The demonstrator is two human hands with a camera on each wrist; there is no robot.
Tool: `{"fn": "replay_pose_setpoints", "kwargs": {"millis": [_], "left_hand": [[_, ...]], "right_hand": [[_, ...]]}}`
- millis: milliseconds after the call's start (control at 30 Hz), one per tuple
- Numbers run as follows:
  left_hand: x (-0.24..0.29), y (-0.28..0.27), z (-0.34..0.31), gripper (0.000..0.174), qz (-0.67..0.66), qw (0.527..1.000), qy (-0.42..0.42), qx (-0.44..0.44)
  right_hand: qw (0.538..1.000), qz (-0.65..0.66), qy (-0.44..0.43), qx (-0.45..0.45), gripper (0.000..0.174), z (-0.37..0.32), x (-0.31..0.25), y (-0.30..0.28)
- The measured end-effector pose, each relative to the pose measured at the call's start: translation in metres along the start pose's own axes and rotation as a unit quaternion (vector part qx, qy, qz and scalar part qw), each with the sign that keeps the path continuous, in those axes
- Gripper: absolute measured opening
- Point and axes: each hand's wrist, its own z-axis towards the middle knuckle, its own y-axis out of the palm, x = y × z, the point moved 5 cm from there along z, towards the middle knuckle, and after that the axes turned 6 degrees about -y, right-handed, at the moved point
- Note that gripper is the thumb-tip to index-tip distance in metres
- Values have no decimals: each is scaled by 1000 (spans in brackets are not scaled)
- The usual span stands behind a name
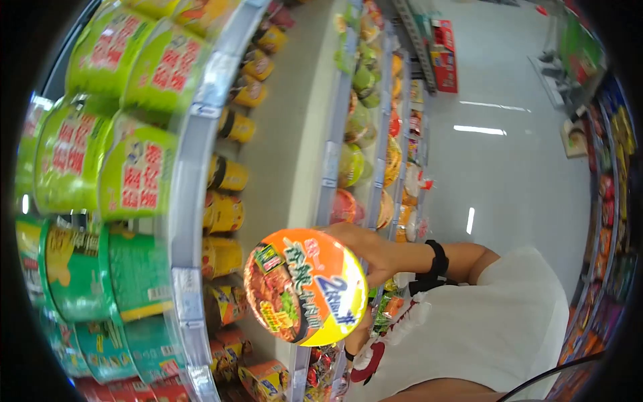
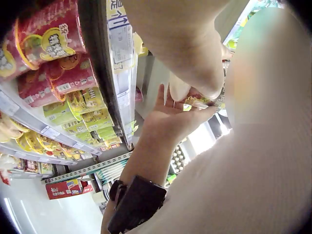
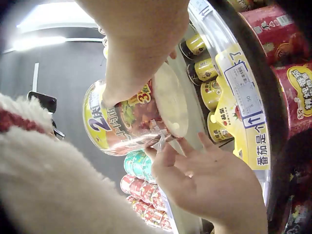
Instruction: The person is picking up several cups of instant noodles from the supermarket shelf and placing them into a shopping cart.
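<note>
An instant noodle bucket [image 1: 305, 288] with an orange and yellow lid is held in front of the body, lid toward the head camera. My right hand [image 1: 358, 248], with a black band at the wrist, grips its side. In the right wrist view, that hand [image 3: 136, 53] wraps over the bucket [image 3: 139, 114], whose pale bottom faces the shelf. My left hand [image 3: 209, 180] pinches clear plastic wrap [image 3: 161, 139] bunched near the bottom edge. From the head, the left hand [image 1: 362, 335] is mostly hidden behind the bucket. The left wrist view shows the right hand [image 2: 170, 114] with fingers extended beside it.
Shelves hold green noodle buckets [image 1: 137, 167], yellow cups [image 1: 231, 124] and red buckets [image 3: 295, 92]. A shelf rail [image 1: 187, 241] with price labels runs close by. A red box [image 1: 443, 60] sits beyond the shelf end, beside the aisle floor [image 1: 502, 167]. Another stocked shelf [image 1: 603, 221] lines the far side.
</note>
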Motion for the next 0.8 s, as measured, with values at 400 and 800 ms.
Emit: {"fn": "replay_pose_setpoints", "kwargs": {"millis": [400, 800], "left_hand": [[2, -36, -25, 101, 172, 967, -27, 184], [65, -93, -114, 98, 434, 847, -134, 277]], "right_hand": [[983, 158, 55, -71, 91, 17, 22, 36], [944, 252, -47, -206, 93, 7, -29, 153]]}}
